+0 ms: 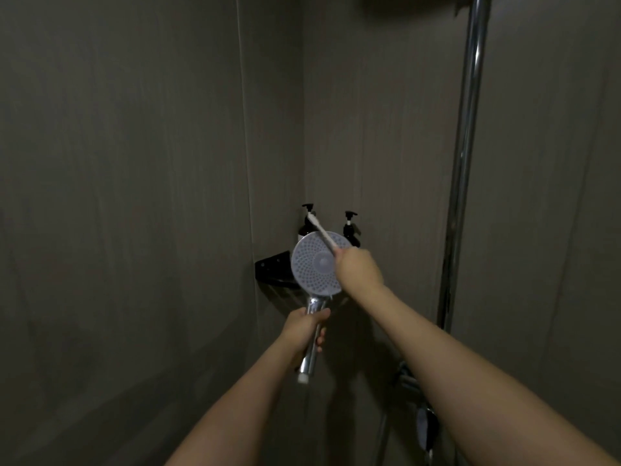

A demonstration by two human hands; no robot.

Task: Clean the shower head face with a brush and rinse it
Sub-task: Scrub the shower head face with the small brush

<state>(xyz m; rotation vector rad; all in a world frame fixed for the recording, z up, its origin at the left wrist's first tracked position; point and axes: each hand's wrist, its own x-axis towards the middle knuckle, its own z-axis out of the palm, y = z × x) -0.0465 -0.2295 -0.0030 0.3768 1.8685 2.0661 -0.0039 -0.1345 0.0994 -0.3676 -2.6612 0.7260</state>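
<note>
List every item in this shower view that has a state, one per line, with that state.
Shower head: off its mount, held up by its handle, face toward the camera, no water visible.
Brush: held, its tip raised past the head's upper rim.
Left hand: closed on the handle.
Right hand: closed on the brush.
Two pump bottles: upright on the corner shelf.

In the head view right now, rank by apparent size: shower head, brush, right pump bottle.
1. shower head, face plus chrome handle, largest.
2. brush and right pump bottle: similar visible length; the bottle stands farther away, partly hidden, so no ranking.
</note>
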